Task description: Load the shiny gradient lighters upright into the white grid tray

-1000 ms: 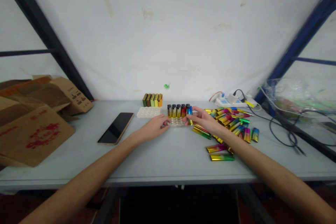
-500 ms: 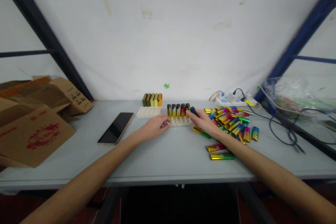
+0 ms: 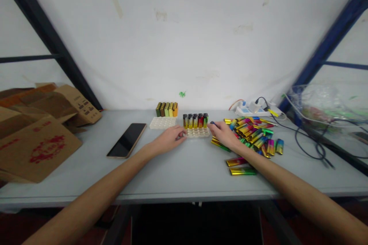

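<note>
A white tray with rows of holes (image 3: 198,134) lies in front of me, with several metallic-coloured lighters (image 3: 195,121) standing upright along its back. At the tray's left edge, the curled fingers of my left hand (image 3: 171,138) hold it. My right hand (image 3: 225,134) is just right of the tray, pinching a lighter (image 3: 212,123); only its dark blue end shows, the rest covered by my fingers. Beside and beneath my right forearm spreads a pile of shiny multicoloured lighters (image 3: 254,134). Two more (image 3: 243,171) lie nearer the front edge.
Behind on the left stand a second holed tray (image 3: 162,123) and a block of upright green-to-orange lighters (image 3: 166,110). A phone (image 3: 127,140) and cardboard boxes (image 3: 43,138) are at left. A power strip (image 3: 253,111), black cable (image 3: 316,149) and plastic bag (image 3: 322,103) occupy the right.
My right hand has drawn slightly right, away from the standing lighters, and the lighter in it has turned so less of it shows. My left hand stays at the tray's edge.
</note>
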Action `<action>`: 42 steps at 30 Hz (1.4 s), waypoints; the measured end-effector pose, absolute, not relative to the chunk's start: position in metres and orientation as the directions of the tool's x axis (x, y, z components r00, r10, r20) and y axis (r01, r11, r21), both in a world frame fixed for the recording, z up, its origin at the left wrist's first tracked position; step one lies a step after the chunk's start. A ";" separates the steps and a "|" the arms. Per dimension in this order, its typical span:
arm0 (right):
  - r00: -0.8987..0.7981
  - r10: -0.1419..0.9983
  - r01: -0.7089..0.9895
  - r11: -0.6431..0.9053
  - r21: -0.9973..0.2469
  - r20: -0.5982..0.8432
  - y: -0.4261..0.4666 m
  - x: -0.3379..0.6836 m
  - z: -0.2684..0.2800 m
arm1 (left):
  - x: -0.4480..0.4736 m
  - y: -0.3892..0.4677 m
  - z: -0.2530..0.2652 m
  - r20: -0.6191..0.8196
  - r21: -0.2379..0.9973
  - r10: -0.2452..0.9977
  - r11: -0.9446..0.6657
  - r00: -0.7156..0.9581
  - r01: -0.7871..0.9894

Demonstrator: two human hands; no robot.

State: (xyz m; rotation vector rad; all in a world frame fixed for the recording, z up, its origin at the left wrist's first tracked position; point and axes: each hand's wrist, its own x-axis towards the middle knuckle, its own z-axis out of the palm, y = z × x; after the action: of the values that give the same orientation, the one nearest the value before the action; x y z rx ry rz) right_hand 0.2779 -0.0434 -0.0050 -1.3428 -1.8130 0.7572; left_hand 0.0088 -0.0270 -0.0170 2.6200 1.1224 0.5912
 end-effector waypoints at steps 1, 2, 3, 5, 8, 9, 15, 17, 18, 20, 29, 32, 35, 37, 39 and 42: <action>-0.176 0.960 0.530 0.280 -0.800 0.220 -0.043 0.278 -0.006 | 0.009 -0.027 -0.017 0.274 0.358 0.730 -0.681 0.626 0.638; -0.181 0.957 0.536 0.289 -0.793 0.226 -0.043 0.278 -0.006 | 0.009 -0.027 -0.018 0.276 0.356 0.730 -0.682 0.625 0.639; -0.189 0.955 0.542 0.297 -0.786 0.231 -0.043 0.278 -0.006 | 0.008 -0.027 -0.018 0.278 0.354 0.729 -0.683 0.625 0.639; -0.195 0.952 0.552 0.307 -0.776 0.237 -0.043 0.278 -0.006 | 0.008 -0.028 -0.017 0.275 0.354 0.730 -0.682 0.626 0.640; -0.203 0.948 0.559 0.316 -0.767 0.243 -0.042 0.278 -0.006 | 0.009 -0.028 -0.015 0.268 0.356 0.730 -0.682 0.629 0.639; -0.212 0.944 0.559 0.329 -0.761 0.252 -0.041 0.278 -0.006 | 0.009 -0.028 -0.015 0.267 0.356 0.729 -0.682 0.630 0.639; -0.270 0.903 0.589 0.430 -0.684 0.334 -0.045 0.276 -0.004 | 0.008 -0.027 -0.017 0.279 0.357 0.728 -0.684 0.627 0.636; -0.335 0.867 0.568 0.499 -0.655 0.370 -0.048 0.275 0.000 | 0.008 -0.027 -0.018 0.285 0.355 0.725 -0.687 0.627 0.634; -0.372 0.833 0.550 0.554 -0.625 0.411 -0.049 0.275 0.002 | 0.008 -0.027 -0.018 0.289 0.354 0.724 -0.688 0.626 0.633; -0.424 0.749 0.527 0.662 -0.533 0.510 -0.051 0.274 0.008 | 0.009 -0.028 -0.018 0.295 0.354 0.724 -0.689 0.624 0.632; -0.519 0.727 0.590 0.685 -0.427 0.449 -0.034 0.260 0.031 | 0.006 -0.028 -0.015 0.306 0.413 0.753 -0.656 0.583 0.631; -0.556 0.706 0.593 0.707 -0.385 0.439 -0.022 0.252 0.033 | 0.005 -0.028 -0.017 0.321 0.486 0.775 -0.628 0.543 0.608; -0.607 0.678 0.616 0.731 -0.292 0.415 -0.013 0.243 0.030 | 0.006 -0.028 -0.018 0.326 0.517 0.778 -0.623 0.538 0.587; -0.638 0.666 0.634 0.739 -0.225 0.387 -0.009 0.237 0.027 | 0.007 -0.028 -0.017 0.325 0.512 0.774 -0.628 0.544 0.587; -0.655 0.663 0.649 0.739 -0.180 0.363 -0.006 0.231 0.026 | 0.007 -0.028 -0.016 0.323 0.501 0.771 -0.631 0.549 0.592; -0.671 0.678 0.670 0.728 -0.146 0.299 -0.002 0.226 0.031 | 0.008 -0.029 -0.015 0.322 0.486 0.769 -0.635 0.553 0.600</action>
State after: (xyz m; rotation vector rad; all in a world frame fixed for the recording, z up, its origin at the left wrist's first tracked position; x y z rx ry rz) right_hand 0.2259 -0.0023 0.0309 -1.0488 -2.5995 0.0345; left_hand 0.0077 -0.0287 -0.0151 2.4714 1.1272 0.7411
